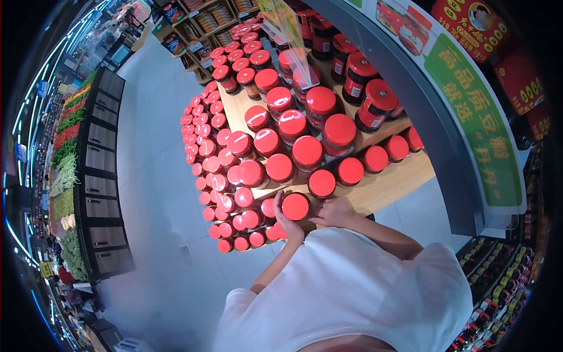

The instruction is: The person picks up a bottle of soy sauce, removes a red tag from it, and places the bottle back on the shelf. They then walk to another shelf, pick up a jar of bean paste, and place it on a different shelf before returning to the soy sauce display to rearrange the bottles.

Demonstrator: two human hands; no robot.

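Note:
A red-lidded jar (295, 206) stands at the near edge of the wooden display shelf (384, 183), between my two hands. My left hand (287, 222) lies against the jar's left side with its fingers stretched out. On the other side, my right hand (335, 212) is at the jar's lower right, its fingers bent; whether they grip anything is hidden. Just beyond, another red-lidded jar (322, 183) stands close to my right hand. Several more jars with red lids fill the shelf behind and to the left.
A clear sign holder (293, 44) rises among the jars. A dark curved frame with a green sign (478, 120) stands at the right. Lower jars (224, 245) line the display's left side. A vegetable counter (105, 176) runs along the far left, across the tiled floor (155, 193).

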